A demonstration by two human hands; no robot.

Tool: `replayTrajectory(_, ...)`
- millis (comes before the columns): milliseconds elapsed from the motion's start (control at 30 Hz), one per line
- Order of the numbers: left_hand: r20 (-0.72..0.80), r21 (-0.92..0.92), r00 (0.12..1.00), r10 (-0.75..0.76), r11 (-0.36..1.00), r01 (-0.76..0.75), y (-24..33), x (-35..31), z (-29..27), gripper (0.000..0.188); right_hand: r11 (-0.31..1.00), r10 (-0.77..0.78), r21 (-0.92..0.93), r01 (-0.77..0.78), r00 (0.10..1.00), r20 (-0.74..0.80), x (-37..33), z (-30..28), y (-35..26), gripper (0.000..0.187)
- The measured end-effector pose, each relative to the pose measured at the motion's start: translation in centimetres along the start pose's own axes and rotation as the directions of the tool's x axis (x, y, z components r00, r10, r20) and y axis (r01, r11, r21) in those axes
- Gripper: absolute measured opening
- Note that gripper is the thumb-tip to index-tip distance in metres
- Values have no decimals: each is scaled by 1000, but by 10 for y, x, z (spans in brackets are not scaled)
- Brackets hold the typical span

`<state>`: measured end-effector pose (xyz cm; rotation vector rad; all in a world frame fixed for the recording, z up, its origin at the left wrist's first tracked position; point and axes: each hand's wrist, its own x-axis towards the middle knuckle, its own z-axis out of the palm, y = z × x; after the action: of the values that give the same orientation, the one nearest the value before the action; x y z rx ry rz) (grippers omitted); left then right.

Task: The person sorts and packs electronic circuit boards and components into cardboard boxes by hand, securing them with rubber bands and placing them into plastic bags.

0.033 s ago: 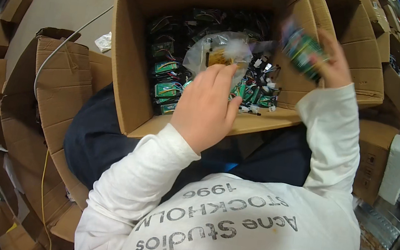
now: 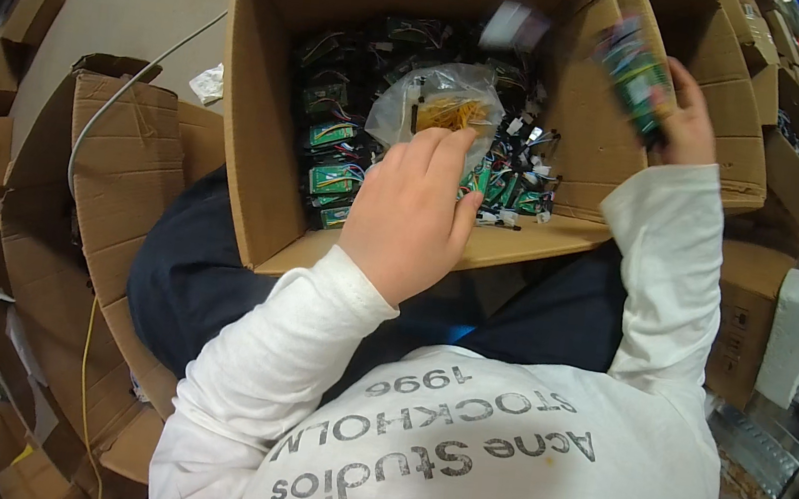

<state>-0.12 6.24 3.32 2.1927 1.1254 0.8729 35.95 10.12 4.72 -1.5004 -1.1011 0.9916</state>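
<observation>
My right hand point(image 2: 690, 124), at the right side of an open cardboard box point(image 2: 272, 147), grips a green circuit board point(image 2: 638, 87) with wires on it; motion blurs the board. A pale, smeared piece point(image 2: 515, 26) hangs over the box's far part, and whether it joins the board I cannot tell. My left hand point(image 2: 415, 206) reaches over the near edge, fingers stretched, thumb apart. Its fingertips lie at a clear plastic bag point(image 2: 393, 107) of yellow strip-like pieces point(image 2: 453, 113); what is under the palm is hidden. Around the bag lie several green boards point(image 2: 331, 180) with wires and white connectors.
More cardboard boxes point(image 2: 719, 120) stand to the right, beside a white foam block point(image 2: 797, 337). Cardboard flaps point(image 2: 129, 153) and a grey cable point(image 2: 94, 113) are at the left. A yellow cord point(image 2: 88, 380) runs down lower left. A crumpled white wrapper point(image 2: 207, 83) lies on the floor.
My right hand has shifted a little to the right with the circuit board. The pale blurred piece has come down from the far rim. My left hand stays nearly still.
</observation>
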Motion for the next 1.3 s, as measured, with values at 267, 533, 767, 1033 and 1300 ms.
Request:
replayTrajectory(267, 607, 242, 795, -15, 956, -167, 0, -56, 32, 31, 900, 243, 436, -17, 850, -468, 23, -8, 17, 55)
replayTrajectory(533, 613, 292, 790, -21, 935, -203, 1, -66, 35, 31, 585, 507, -758, 287, 600, 619, -34, 136, 117, 52)
replayTrajectory(767, 540, 391, 834, -112, 911, -131, -1, -81, 51, 32, 572, 510, -722, 389, 521, 684, 0, 198, 205, 37)
replayTrajectory(1033, 620, 415, 759, -197, 904, -105, 0, -81, 51, 38, 181, 568, -844, 504, 647, 509, 17, 221, 240, 30)
replayTrajectory(1300, 659, 426, 720, -216, 896, -121, 2, -79, 48, 41, 332, 354, -798, 504, 717, 600, 28, 209, 248, 21)
